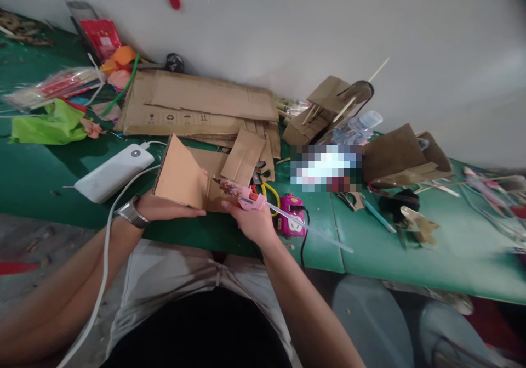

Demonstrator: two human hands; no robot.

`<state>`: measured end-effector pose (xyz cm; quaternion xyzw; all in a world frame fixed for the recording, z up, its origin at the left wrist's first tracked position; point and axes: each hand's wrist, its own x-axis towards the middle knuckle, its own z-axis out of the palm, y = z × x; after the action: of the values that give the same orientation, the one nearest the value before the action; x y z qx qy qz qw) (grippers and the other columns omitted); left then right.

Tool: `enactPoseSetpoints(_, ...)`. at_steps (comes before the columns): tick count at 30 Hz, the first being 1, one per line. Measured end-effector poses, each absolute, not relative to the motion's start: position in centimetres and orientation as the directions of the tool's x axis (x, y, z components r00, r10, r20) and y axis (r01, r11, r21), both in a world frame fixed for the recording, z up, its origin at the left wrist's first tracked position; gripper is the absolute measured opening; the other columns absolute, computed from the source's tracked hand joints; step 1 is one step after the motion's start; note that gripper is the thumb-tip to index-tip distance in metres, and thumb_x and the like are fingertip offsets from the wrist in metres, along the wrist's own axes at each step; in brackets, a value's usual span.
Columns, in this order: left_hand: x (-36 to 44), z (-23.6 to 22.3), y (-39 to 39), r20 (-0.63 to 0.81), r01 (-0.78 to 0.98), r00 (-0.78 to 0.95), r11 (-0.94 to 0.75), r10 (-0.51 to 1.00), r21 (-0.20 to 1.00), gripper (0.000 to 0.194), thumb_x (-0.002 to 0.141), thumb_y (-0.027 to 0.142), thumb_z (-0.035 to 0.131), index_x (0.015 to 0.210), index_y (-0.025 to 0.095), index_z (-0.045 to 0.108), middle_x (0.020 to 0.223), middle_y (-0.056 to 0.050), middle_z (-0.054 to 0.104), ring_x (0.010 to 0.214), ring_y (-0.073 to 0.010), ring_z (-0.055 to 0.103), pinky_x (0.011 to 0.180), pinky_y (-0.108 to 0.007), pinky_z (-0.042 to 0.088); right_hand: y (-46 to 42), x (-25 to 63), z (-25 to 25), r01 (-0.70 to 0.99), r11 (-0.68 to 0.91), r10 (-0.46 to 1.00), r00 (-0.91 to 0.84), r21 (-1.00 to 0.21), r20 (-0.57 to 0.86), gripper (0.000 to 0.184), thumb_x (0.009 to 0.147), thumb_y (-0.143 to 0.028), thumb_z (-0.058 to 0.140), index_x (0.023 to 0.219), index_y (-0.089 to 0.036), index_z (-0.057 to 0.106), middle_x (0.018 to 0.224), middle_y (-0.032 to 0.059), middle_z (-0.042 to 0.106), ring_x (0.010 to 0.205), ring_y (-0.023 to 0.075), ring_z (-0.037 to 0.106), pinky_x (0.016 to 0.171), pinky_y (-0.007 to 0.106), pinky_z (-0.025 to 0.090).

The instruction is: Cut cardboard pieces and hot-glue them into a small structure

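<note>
A folded cardboard piece (181, 177), with one panel standing up at an angle, is held in my left hand (172, 208), whose fingers partly disappear behind it. My right hand (252, 221) grips a pink hot glue gun (245, 195). The gun's nozzle points left toward the inside of the cardboard, and a long clear glue stick (312, 228) sticks out of its back. Whether the nozzle touches the cardboard I cannot tell. Just right of the gun sits a magenta power socket (292, 217) with a black plug in it. Yellow-handled pliers (271, 195) lie behind the gun.
Flat cardboard sheets (197, 105) are stacked against the wall. A white power bank (115, 173) with a cable stands left on the green table (370, 264). Cardboard constructions (394, 154), a plastic bottle (361, 126) and a blue cutter (378, 216) are on the right. Grey stools (370, 318) stand below.
</note>
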<state>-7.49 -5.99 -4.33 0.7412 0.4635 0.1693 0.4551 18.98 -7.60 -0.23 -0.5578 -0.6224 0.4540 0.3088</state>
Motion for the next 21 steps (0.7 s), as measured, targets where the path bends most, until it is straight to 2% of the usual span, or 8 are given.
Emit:
enactPoseSetpoints(5, -7.4, -4.1, -5.9, -0.245, 0.494, 0.501, -0.042, 0.830, 0.868, 0.095, 0.089, 0.071, 0.059, 0.161, 0.020, 0.024, 0.167, -0.013, 0.044, 0.156, -0.0327, 0.037, 0.133, -0.053, 0.017, -7.5, 19.2, -0.5, 0.359, -0.089, 0.974, -0.165, -0.929, -0.158, 0.035, 0.083, -0.045, 0.080, 0.112, -0.024, 0.081, 0.056, -0.0012, 0.064, 0.055, 0.0219, 0.064, 0.048, 0.030, 0.050)
enactPoseSetpoints(8, -7.4, -3.9, -5.9, -0.257, 0.441, 0.506, 0.010, 0.824, 0.898, 0.092, 0.091, 0.072, 0.052, 0.161, 0.021, 0.022, 0.166, -0.013, 0.045, 0.153, -0.0316, 0.042, 0.130, -0.051, 0.026, -7.5, 19.6, -1.1, 0.309, -0.170, 0.959, -0.167, -0.936, -0.230, 0.034, 0.080, -0.049, 0.081, 0.099, -0.022, 0.078, 0.050, -0.0053, 0.054, 0.042, 0.0150, 0.051, 0.040, 0.027, 0.041)
enactPoseSetpoints(12, -7.3, -3.8, -6.0, -0.245, 0.466, 0.512, -0.026, 0.823, 0.885, 0.096, 0.090, 0.074, 0.053, 0.164, 0.024, 0.019, 0.164, -0.011, 0.048, 0.149, -0.0324, 0.048, 0.126, -0.050, 0.035, -7.4, 19.7, -1.6, 0.215, -0.243, 0.938, -0.194, -0.946, -0.286, 0.035, 0.075, -0.048, 0.084, 0.092, -0.020, 0.072, 0.061, -0.0049, 0.061, 0.040, 0.0096, 0.048, 0.037, 0.023, 0.039)
enactPoseSetpoints(15, -7.3, -3.8, -6.0, -0.239, 0.445, 0.512, -0.017, 0.825, 0.895, 0.097, 0.088, 0.074, 0.057, 0.163, 0.025, 0.020, 0.162, -0.011, 0.050, 0.147, -0.0322, 0.050, 0.126, -0.050, 0.036, -7.3, 19.8, -1.6, 0.140, -0.269, 0.934, -0.204, -0.953, -0.294, 0.036, 0.071, -0.044, 0.088, 0.092, -0.020, 0.070, 0.059, -0.0067, 0.059, 0.038, 0.0088, 0.047, 0.035, 0.022, 0.039)
enactPoseSetpoints(18, -7.3, -3.7, -6.0, -0.251, 0.451, 0.482, 0.008, 0.840, 0.892, 0.096, 0.088, 0.072, 0.059, 0.161, 0.020, 0.026, 0.162, -0.013, 0.049, 0.150, -0.0333, 0.045, 0.130, -0.052, 0.028, -7.1, 20.0, -1.1, 0.078, -0.341, 0.916, -0.196, -0.937, -0.350, 0.040, 0.063, -0.043, 0.093, 0.076, -0.020, 0.062, 0.050, -0.0085, 0.053, 0.036, 0.0088, 0.046, 0.033, 0.021, 0.037)
enactPoseSetpoints(21, -7.3, -3.4, -6.1, -0.230, 0.514, 0.446, -0.037, 0.865, 0.857, 0.096, 0.084, 0.069, 0.067, 0.159, 0.020, 0.032, 0.161, -0.012, 0.051, 0.152, -0.0350, 0.042, 0.132, -0.055, 0.017, -6.9, 20.1, -0.6, 0.048, -0.379, 0.907, -0.181, -0.924, -0.381, 0.045, 0.062, -0.045, 0.092, 0.063, -0.022, 0.054, 0.045, -0.0073, 0.051, 0.033, 0.0082, 0.044, 0.031, 0.021, 0.033)
